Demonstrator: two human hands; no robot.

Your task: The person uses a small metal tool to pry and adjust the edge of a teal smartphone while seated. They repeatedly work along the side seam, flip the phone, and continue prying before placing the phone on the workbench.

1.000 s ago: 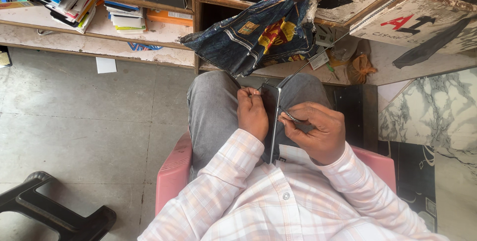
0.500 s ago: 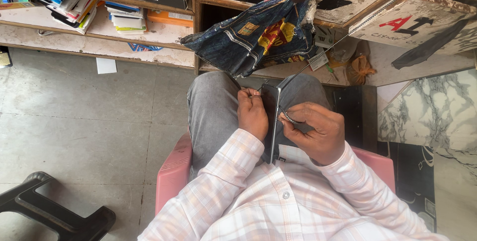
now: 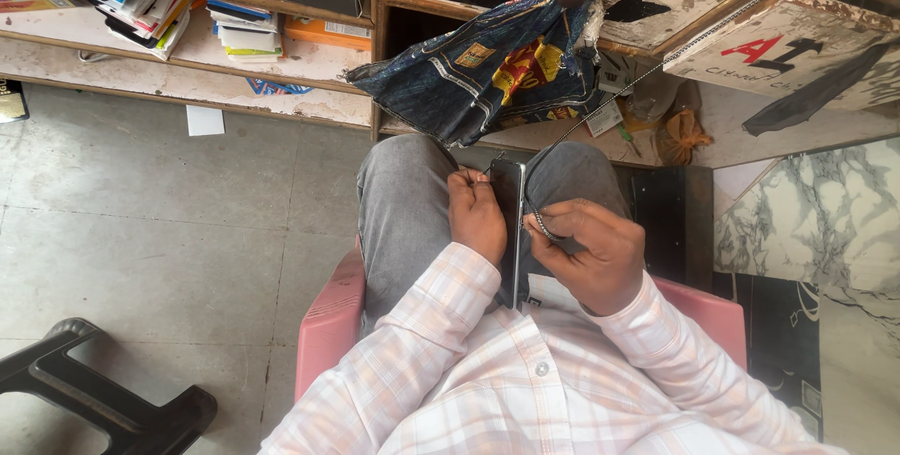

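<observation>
Black plastic, the edge of a stool (image 3: 94, 394), juts into the lower left corner over a grey tiled floor (image 3: 169, 193). Above it, wooden shelves (image 3: 187, 80) carry stacked books and boxes (image 3: 234, 33). Further right, a dark denim cloth (image 3: 487, 66) with red and yellow patches hangs from the shelf frame. Below it sits a person in grey trousers (image 3: 403, 202) and a pale pink checked shirt (image 3: 487, 380), on a pink plastic chair (image 3: 328, 324). The left hand (image 3: 476, 216) is closed around the left edge of a slim dark phone (image 3: 511, 230), which stands on its side in the lap, between both hands and over the thighs. Just beside it, the right hand (image 3: 591, 249) is curled tight, thumb and fingers pinching a small metal tool (image 3: 542, 223) against the phone's right edge. Whether the tool tip has entered the seam cannot be told. At far right, a marble-patterned slab (image 3: 806, 221) leans near the chair, under a worn white board (image 3: 797, 43) with a red mark.
</observation>
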